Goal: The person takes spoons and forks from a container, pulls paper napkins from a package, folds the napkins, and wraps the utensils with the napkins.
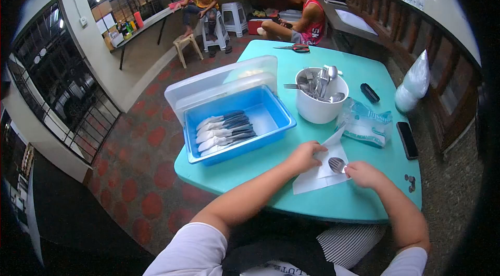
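A white paper napkin (319, 181) lies slantwise on the turquoise table in front of me. My left hand (304, 158) has its curled fingers on the napkin's left edge. From the right, my right hand (363, 174) grips the handle of a metal fork (337, 164), whose tines lie over the napkin. Just beyond stands a white bucket (319, 112) full of metal forks and spoons. Beside it is a clear and teal plastic pack of napkins (367, 125). To the left, a blue tray (245, 148) holds several napkin-wrapped cutlery sets (221, 133).
A clear lid (224, 80) leans up behind the tray. Scissors (297, 48), a black object (370, 93), a phone (407, 140) and coins (410, 182) lie on the table. A plastic-wrapped cone (413, 86) stands right. Two people sit at the back.
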Demonstrator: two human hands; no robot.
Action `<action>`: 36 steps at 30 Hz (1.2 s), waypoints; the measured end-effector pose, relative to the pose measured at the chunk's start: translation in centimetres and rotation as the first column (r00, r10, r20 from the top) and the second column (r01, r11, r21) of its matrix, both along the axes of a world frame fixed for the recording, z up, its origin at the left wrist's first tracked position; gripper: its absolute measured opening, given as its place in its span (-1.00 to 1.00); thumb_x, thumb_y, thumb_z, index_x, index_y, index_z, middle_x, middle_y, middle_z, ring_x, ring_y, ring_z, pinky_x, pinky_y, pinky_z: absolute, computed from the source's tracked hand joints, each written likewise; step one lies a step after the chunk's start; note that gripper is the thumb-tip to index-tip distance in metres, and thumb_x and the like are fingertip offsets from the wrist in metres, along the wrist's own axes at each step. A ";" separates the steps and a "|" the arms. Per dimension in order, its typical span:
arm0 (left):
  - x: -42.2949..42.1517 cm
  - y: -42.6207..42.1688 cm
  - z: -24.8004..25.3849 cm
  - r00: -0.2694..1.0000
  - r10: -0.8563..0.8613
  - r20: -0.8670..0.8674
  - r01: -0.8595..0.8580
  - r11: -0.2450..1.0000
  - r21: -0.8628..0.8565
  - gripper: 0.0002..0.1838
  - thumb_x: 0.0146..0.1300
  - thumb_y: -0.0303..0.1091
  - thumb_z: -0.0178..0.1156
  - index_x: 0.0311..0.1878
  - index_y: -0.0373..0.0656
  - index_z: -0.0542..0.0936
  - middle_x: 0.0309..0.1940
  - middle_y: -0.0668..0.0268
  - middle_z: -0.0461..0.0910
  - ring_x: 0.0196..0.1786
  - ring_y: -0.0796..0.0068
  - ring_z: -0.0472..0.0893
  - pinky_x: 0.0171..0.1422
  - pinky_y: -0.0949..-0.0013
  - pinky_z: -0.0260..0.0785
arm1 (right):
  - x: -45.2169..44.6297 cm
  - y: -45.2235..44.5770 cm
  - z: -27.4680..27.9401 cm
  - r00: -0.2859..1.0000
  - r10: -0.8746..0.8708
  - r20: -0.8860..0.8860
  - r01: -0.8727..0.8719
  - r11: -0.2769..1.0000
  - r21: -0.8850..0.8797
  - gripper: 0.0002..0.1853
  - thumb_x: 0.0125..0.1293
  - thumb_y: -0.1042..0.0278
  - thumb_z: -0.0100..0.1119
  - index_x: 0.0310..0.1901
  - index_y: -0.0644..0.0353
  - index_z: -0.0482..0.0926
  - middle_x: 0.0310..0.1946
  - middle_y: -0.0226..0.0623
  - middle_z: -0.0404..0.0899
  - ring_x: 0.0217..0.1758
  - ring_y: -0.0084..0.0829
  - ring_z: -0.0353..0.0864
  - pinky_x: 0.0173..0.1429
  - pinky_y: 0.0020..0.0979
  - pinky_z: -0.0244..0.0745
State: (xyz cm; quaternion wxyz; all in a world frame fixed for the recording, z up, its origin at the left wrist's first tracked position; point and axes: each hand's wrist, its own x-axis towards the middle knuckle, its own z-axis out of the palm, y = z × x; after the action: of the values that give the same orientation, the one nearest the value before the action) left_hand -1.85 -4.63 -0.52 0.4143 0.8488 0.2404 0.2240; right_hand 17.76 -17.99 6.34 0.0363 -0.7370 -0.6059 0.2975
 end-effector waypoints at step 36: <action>0.9 2.0 -1.6 0.973 0.232 -0.008 -0.227 0.944 -0.239 -0.64 0.01 -0.37 0.40 -0.12 -0.32 0.61 -0.46 0.29 0.62 -0.43 0.55 0.56 -0.34 0.43 0.40 | -1.4 4.1 -1.4 0.976 0.097 0.197 -0.038 0.958 -0.285 -0.67 0.30 0.24 -0.05 -0.25 0.33 0.63 -0.42 0.00 0.63 -0.49 -0.15 0.62 -0.41 -0.13 0.48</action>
State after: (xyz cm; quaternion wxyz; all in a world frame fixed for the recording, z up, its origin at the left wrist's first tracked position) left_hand -0.95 -2.61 -2.07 0.4868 0.7567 0.3584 0.2489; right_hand 16.37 -13.84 4.94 -0.1422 -0.7405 -0.5832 0.3023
